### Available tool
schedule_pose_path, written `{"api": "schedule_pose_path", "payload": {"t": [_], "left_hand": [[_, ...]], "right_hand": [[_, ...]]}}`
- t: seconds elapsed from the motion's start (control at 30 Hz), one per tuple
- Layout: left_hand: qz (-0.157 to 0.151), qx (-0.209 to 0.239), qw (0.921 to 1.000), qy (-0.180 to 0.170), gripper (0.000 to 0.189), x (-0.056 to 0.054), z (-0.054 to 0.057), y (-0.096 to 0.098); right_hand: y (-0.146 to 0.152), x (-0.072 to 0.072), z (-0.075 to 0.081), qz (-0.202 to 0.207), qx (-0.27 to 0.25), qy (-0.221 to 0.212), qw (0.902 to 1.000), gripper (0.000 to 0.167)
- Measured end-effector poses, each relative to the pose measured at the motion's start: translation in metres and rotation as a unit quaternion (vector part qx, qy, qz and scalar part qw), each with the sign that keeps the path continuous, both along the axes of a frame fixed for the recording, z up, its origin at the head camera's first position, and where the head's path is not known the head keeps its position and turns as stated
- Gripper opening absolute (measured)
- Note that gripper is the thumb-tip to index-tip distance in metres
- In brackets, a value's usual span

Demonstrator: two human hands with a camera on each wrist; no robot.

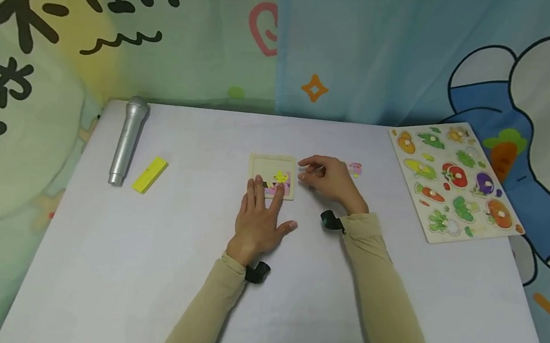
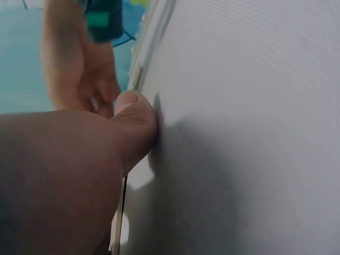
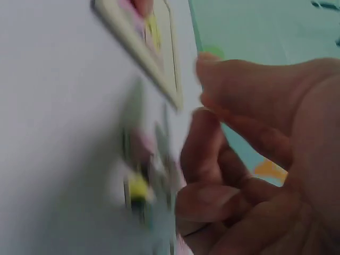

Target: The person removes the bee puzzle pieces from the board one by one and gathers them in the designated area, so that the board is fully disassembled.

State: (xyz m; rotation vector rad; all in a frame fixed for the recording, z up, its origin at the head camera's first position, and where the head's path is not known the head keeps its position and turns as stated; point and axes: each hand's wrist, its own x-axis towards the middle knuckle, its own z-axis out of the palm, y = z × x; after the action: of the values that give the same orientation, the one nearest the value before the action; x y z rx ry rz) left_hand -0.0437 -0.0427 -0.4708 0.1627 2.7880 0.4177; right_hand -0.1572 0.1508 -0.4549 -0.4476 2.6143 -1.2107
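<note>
My left hand (image 1: pixel 259 227) lies palm down with its fingers straight, fingertips resting on a small wooden puzzle tray (image 1: pixel 262 157). Inside the tray, puzzle pieces (image 1: pixel 281 178) with a yellow figure and pink parts fill the lower right; my fingers hide some of it. Just right of the tray hovers my right hand (image 1: pixel 331 181), its fingers loosely bent. In the right wrist view, the thumb and index fingertip (image 3: pixel 204 119) stand a little apart, and I see nothing between them. A pink piece (image 1: pixel 355 169) lies beyond that hand; blurred loose pieces (image 3: pixel 139 186) appear below the fingers.
A vegetable peg puzzle board (image 1: pixel 407 195) sits at the table's right edge. Toward the left lie a silver microphone (image 1: pixel 128 140) and a yellow block (image 1: pixel 150 175). The white table (image 1: pixel 151 270) backs onto a printed curtain (image 1: pixel 360 45).
</note>
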Motion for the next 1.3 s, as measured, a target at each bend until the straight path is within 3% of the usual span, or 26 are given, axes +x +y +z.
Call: {"api": "schedule_pose_path", "payload": {"t": [0.17, 0.37, 0.63, 1.0, 1.17, 1.3], "left_hand": [[-0.005, 0.005, 0.9999, 0.007, 0.091, 0.002, -0.003, 0.003], [-0.007, 0.003, 0.9999, 0.014, 0.090, 0.004, -0.004, 0.004], [-0.007, 0.008, 0.9999, 0.010, 0.090, 0.005, -0.007, 0.006], [0.001, 0.012, 0.9998, 0.015, 0.090, 0.006, -0.004, 0.004], [0.001, 0.009, 0.9997, 0.022, 0.089, 0.006, -0.002, 0.002], [0.003, 0.022, 0.9994, 0.027, 0.089, 0.004, 0.001, 0.002]], "right_hand": [[-0.023, 0.001, -0.001, 0.042, 0.049, -0.003, 0.9979, 0.031], [-0.037, 0.005, 0.003, 0.033, 0.090, 0.002, 0.9954, 0.025], [-0.036, 0.004, 0.002, 0.049, 0.100, -0.017, 0.9937, 0.024], [-0.031, 0.008, -0.003, 0.052, 0.045, -0.010, 0.9976, 0.011], [-0.019, 0.010, -0.002, 0.018, -0.007, -0.006, 0.9998, 0.014], [0.003, 0.012, 0.007, -0.029, -0.087, -0.040, 0.9949, 0.019]]}}
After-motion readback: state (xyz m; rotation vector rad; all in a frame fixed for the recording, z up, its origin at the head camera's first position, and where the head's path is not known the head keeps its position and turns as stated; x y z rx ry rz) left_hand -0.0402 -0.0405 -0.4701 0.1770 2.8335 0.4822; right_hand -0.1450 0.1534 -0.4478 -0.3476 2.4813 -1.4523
